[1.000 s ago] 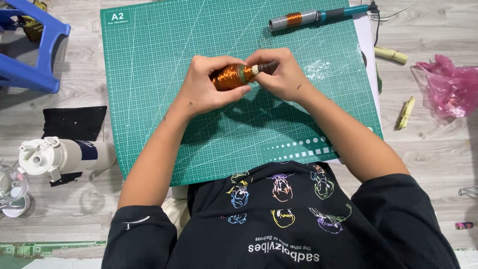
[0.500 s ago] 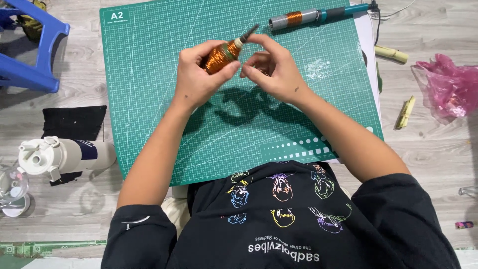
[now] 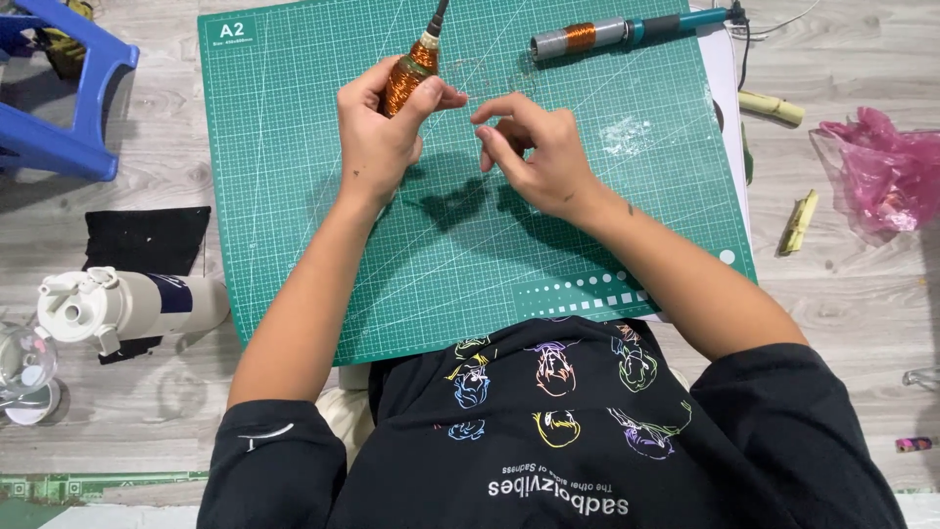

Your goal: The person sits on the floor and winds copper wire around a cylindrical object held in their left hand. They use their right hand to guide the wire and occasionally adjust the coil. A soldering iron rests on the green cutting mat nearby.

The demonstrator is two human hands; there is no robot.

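**Coil held up over the mat**

Left hand (image 3: 377, 137) grips the copper coil (image 3: 406, 83) above the mat's (image 3: 294, 245) far edge, tip pointing away. Right hand (image 3: 534, 147) holds nothing visible, fingers loosely curled just beside it. Judged: winding work; next calls for pinching fine wire, too thin to see.

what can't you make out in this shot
Head view only:
- Lower part of the copper coil: covered by the left hand.
- Thin wire, if any, at the right hand: too fine to tell.
- Blue stool: cut off by the left edge.
- Pink bag: cut off by the right edge; contents hidden.
- Glass: cut off at the left edge.
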